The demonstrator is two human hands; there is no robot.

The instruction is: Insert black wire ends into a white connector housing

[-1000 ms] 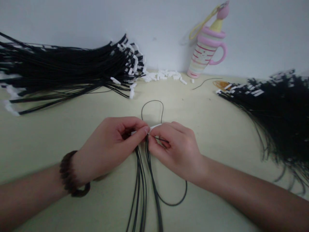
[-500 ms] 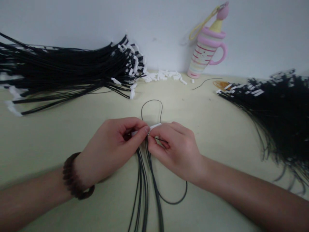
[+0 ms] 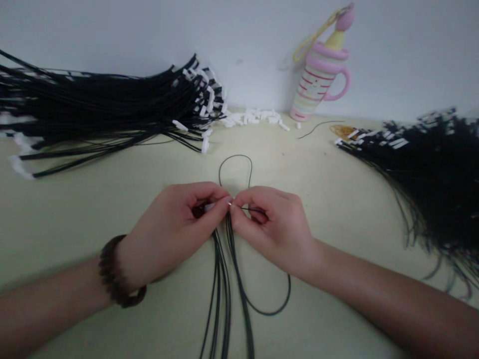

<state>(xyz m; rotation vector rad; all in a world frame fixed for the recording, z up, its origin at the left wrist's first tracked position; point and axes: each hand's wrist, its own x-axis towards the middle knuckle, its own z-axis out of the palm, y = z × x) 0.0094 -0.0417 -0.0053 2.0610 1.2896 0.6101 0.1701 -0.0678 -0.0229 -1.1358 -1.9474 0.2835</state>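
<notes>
Near the middle of the table, my left hand (image 3: 181, 219) pinches a white piece (image 3: 209, 206) at the top of several black cords (image 3: 224, 279), which hang toward the front edge. My right hand (image 3: 273, 224) meets it fingertip to fingertip, its thumb and index finger closed on a thin black cord (image 3: 247, 209). A tiny shiny tip shows between the two hands. One cord loops up behind the fingers, and another curves below my right hand. The fingers hide most of the white piece.
Black cords with white ends (image 3: 123, 99) lie piled at the back left; another dark pile (image 3: 441, 174) is at the right. Small white pieces (image 3: 258, 116) lie along the wall beside a pink cup-shaped object (image 3: 316, 82). An orange oval item (image 3: 341, 131) touches the right pile.
My right hand's fingers have shifted slightly up against the left fingertips. The white strip that stuck out above my right fingers is no longer visible.
</notes>
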